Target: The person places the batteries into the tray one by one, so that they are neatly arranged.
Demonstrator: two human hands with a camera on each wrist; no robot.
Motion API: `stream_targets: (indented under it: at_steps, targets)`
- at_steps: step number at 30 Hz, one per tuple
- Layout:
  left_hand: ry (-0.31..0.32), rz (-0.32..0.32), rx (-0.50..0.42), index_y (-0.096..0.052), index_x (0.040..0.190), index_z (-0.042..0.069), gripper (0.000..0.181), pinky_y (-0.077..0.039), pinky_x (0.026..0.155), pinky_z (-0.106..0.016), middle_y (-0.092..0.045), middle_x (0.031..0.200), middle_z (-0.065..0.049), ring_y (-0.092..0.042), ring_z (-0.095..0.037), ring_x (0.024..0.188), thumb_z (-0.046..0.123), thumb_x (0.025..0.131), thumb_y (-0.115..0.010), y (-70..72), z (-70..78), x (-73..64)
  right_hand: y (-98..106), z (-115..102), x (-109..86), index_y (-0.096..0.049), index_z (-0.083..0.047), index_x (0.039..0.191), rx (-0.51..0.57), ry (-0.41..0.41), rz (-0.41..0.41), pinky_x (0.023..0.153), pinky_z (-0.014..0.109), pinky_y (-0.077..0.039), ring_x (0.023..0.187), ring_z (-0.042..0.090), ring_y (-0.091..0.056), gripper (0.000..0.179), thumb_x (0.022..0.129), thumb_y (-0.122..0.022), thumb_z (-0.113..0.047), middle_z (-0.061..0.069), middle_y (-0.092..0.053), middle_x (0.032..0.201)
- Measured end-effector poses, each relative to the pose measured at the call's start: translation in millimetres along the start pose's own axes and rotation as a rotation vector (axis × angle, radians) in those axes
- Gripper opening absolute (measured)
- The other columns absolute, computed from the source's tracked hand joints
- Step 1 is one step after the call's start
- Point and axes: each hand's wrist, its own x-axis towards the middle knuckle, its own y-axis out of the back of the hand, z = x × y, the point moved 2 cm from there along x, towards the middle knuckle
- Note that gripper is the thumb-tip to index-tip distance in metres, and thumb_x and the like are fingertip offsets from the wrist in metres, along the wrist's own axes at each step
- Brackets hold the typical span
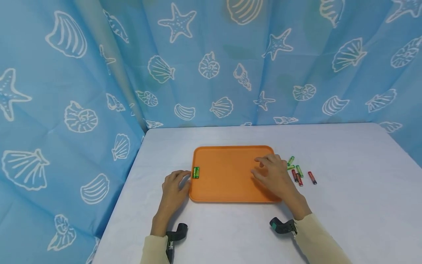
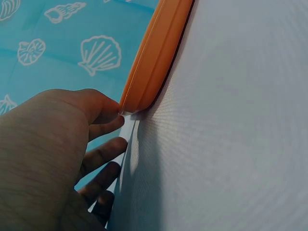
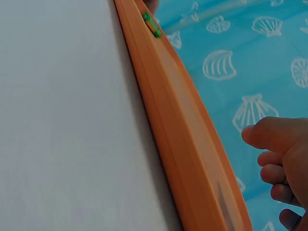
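Observation:
An orange tray (image 1: 227,176) lies on the table, its left corner also in the left wrist view. Two green batteries (image 1: 196,172) lie side by side in it against the left wall; green shows in the right wrist view too. My left hand (image 1: 175,189) is at the tray's left edge, thumb and forefinger touching the rim, the other fingers loosely bent and apart. Over the tray's right side hovers my right hand (image 1: 275,175), thumb and fingers spread with nothing between them. Just right of it lie loose green batteries (image 1: 299,171) and red batteries (image 1: 299,179), partly hidden by the hand.
A white cloth (image 1: 356,176) covers the table. One red battery (image 1: 312,178) lies apart, farther right. Behind and to the left hangs a blue curtain (image 1: 204,91) with shell and starfish prints. Each wrist carries a black camera mount (image 1: 281,226).

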Motion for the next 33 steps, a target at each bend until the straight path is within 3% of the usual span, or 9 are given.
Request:
stream_targets:
  at_steps: [9, 15, 22, 33]
  targets:
    - [-0.001, -0.006, -0.011, -0.065, 0.132, 0.015, 0.032, -0.019, 0.108, -0.061, -0.053, 0.136, -0.012, -0.036, -0.038, 0.134, 0.02, 0.1, -0.06, 1.9, 0.8, -0.1, 24.1, 32.9, -9.4, -0.069, 0.0, 0.115, -0.127, -0.137, 0.047, 0.079, 0.054, -0.032, 0.1, 0.038, -0.049, 0.047, 0.084, -0.081, -0.033, 0.015, -0.06, 0.1]
    - [0.003, -0.01, -0.007, -0.065, 0.132, 0.015, 0.032, -0.02, 0.108, -0.061, -0.053, 0.137, -0.012, -0.037, -0.039, 0.134, 0.021, 0.1, -0.06, 1.4, 1.2, -0.1, 37.1, 53.1, -18.9, -0.067, 0.002, 0.117, -0.125, -0.275, 0.04, 0.088, 0.06, -0.03, 0.108, 0.042, -0.046, 0.05, 0.087, -0.077, -0.037, 0.02, -0.058, 0.105]
    - [0.02, -0.011, 0.008, -0.065, 0.131, 0.015, 0.032, -0.019, 0.11, -0.06, -0.053, 0.137, -0.012, -0.037, -0.038, 0.135, 0.021, 0.1, -0.06, 1.5, 2.3, 0.1, 42.0, 67.4, -31.8, -0.068, 0.003, 0.111, -0.122, -0.318, 0.101, 0.083, 0.058, -0.03, 0.101, 0.041, -0.048, 0.045, 0.087, -0.077, -0.035, 0.02, -0.059, 0.1]
    - [0.037, -0.024, -0.003, -0.064, 0.132, 0.016, 0.033, -0.017, 0.111, -0.059, -0.052, 0.137, -0.011, -0.035, -0.037, 0.136, 0.02, 0.1, -0.061, 1.5, 5.3, -1.0, 37.3, 76.7, -40.3, -0.064, 0.008, 0.115, -0.159, -0.418, 0.069, 0.085, 0.057, -0.028, 0.098, 0.04, -0.045, 0.061, 0.086, -0.076, -0.044, 0.023, -0.055, 0.102]
